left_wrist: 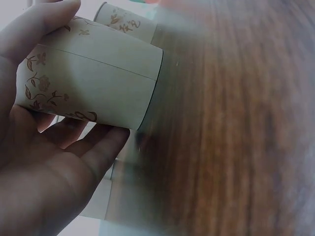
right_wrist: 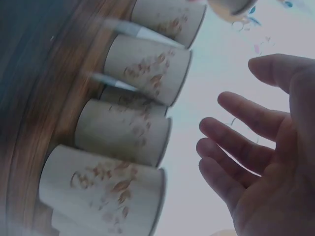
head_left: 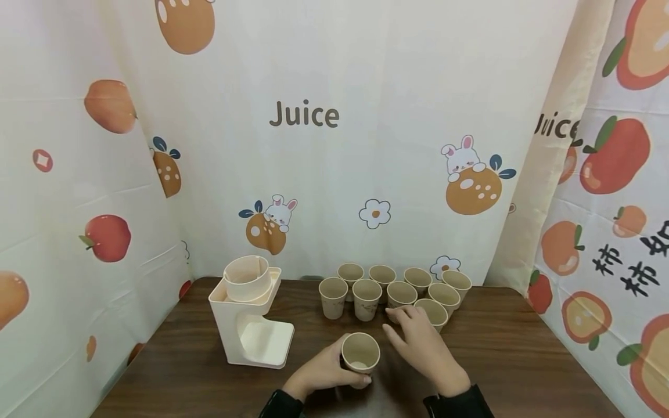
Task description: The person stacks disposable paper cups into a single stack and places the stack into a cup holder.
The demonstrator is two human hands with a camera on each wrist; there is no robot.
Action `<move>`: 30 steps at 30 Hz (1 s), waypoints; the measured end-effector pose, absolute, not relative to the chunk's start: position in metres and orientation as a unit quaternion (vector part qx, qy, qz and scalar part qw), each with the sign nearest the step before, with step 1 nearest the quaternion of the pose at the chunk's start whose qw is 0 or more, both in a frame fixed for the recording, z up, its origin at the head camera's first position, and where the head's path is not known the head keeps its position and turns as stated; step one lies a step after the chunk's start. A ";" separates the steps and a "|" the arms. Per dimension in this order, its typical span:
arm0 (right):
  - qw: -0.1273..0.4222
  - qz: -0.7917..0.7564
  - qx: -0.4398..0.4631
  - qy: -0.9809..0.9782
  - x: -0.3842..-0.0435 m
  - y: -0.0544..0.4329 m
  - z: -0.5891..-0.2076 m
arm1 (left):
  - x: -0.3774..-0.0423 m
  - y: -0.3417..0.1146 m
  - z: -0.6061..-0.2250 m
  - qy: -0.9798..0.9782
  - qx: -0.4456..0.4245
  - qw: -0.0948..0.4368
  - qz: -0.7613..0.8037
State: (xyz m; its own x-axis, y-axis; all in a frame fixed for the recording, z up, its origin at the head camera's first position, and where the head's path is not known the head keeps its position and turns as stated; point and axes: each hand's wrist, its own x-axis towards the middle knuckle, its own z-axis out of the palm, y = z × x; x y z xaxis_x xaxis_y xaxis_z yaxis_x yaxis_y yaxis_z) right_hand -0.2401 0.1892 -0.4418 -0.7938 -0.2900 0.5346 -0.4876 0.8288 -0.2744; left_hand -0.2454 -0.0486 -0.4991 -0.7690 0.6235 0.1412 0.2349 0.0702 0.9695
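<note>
A beige paper cup [head_left: 360, 354] with a brown floral print is gripped by my left hand [head_left: 329, 367], its open mouth facing up. In the left wrist view, the thumb and fingers lie around the wall of that paper cup [left_wrist: 98, 69]. My right hand [head_left: 420, 342] holds nothing; it hovers at the front of a group of similar paper cups [head_left: 367, 299]. The right wrist view shows the fingers of the right hand [right_wrist: 266, 142] spread loosely apart from the cups [right_wrist: 103, 191]. Part of one front cup [head_left: 432, 312] is hidden behind this hand.
At the left of the dark wooden table [head_left: 502, 360] stands a cream-coloured cup-holder-like stand [head_left: 235, 325] with a round container [head_left: 247, 278] on top and a flat base. A printed curtain [head_left: 324, 162] hangs behind the table and along both sides.
</note>
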 end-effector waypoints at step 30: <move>0.353 0.155 0.087 -0.919 -0.268 0.235 -0.469 | -0.244 -0.049 -0.498 0.722 0.293 0.157 0.607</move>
